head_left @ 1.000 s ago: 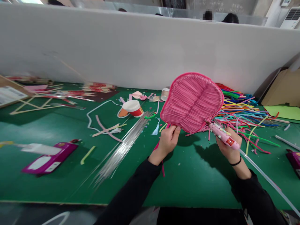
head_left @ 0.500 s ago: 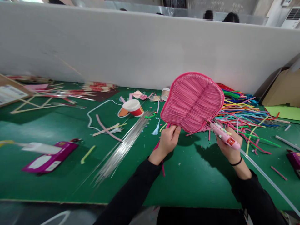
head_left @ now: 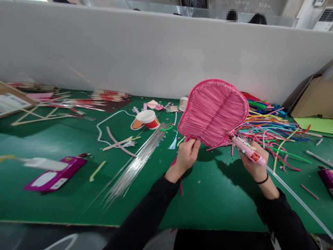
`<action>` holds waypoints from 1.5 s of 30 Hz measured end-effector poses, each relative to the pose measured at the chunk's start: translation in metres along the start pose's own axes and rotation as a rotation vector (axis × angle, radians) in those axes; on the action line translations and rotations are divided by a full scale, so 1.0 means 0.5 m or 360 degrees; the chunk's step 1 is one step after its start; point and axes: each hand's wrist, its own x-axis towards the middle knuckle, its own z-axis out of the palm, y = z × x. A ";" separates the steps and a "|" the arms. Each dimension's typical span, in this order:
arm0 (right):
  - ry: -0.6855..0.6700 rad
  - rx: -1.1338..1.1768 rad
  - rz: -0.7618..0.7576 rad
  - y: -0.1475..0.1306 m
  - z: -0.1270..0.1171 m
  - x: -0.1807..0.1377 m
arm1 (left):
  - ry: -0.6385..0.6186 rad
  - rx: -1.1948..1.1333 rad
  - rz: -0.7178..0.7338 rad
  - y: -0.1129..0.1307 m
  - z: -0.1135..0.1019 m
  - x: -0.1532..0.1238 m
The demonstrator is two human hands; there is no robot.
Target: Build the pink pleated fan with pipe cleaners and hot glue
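black cloth sleeves (head_left: pixel 152 205) come up from the bottom, and the right wrist has a thin black band (head_left: pixel 262 179). a long, clear, smooth stick (head_left: pixel 291 194) slants into the back of a pink glue gun (head_left: pixel 251 153). the right hand (head_left: pixel 253 161) is curled around the gun, and some of its fingers are hidden. the left hand (head_left: pixel 187 155) is pinched closed, thumb and fingers on the low left edge of a pink fan shape (head_left: pixel 214 113).

the fan shape is held up above the table (head_left: pixel 208 211), right of the middle, with its flat face toward the person. it is wide and round like a fat leaf, full of thin ridges, with a smooth bright rim. its middle line, the long way, leans up and to the right. the gun's tip points up and left at the low right edge; it is hard to tell if they touch.

the table is green and flat, with little crumbs on it. shiny thin wires (head_left: pixel 137 163) lie in a slanted bunch to the left, and a purple packet (head_left: pixel 73 166) is farther left. past the wires are a blue tassel (head_left: pixel 173 140) and a red and white cup (head_left: pixel 149 119), tipped a bit. fuzzy sticks (head_left: pixel 267 121) of many colors lie in a messy heap behind the gun. at the back stands a plain pale wall (head_left: pixel 130 59). over it peek dark tops of heads (head_left: pixel 258 19) and a gray board (head_left: pixel 241 5) with writing.
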 end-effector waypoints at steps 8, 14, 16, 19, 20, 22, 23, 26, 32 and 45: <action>-0.0001 0.0002 0.0026 0.001 0.001 0.000 | -0.0057 0.0024 -0.0064 -0.001 -0.002 0.000; 0.0003 0.0004 0.0021 -0.003 -0.001 0.004 | -0.0026 -0.0003 -0.0023 0.004 -0.003 0.001; 0.0008 -0.0001 0.0018 -0.005 -0.001 0.005 | -0.0022 0.0000 -0.0013 0.005 -0.003 0.002; 0.0004 0.0008 0.0013 -0.006 -0.001 0.005 | -0.0009 -0.0004 0.0000 0.006 -0.003 0.002; -0.0001 0.0016 0.0010 -0.006 -0.001 0.005 | -0.0005 -0.0010 0.0006 0.007 -0.003 0.002; -0.0007 0.0034 0.0002 -0.005 0.000 0.004 | 0.0000 -0.0025 0.0007 0.007 -0.003 0.002; -0.0006 0.0041 0.0000 -0.004 0.000 0.004 | -0.0003 -0.0030 0.0002 0.007 -0.003 0.002; 0.0006 0.0037 -0.0008 -0.003 0.000 0.003 | -0.0013 -0.0041 -0.0008 0.006 -0.003 0.002; -0.0008 0.0048 -0.0017 -0.002 0.001 0.003 | 0.0023 -0.0035 0.0025 0.005 -0.001 0.002; 0.0003 0.0007 -0.0013 0.002 0.002 -0.001 | 0.0046 0.0006 0.0067 0.003 -0.001 0.003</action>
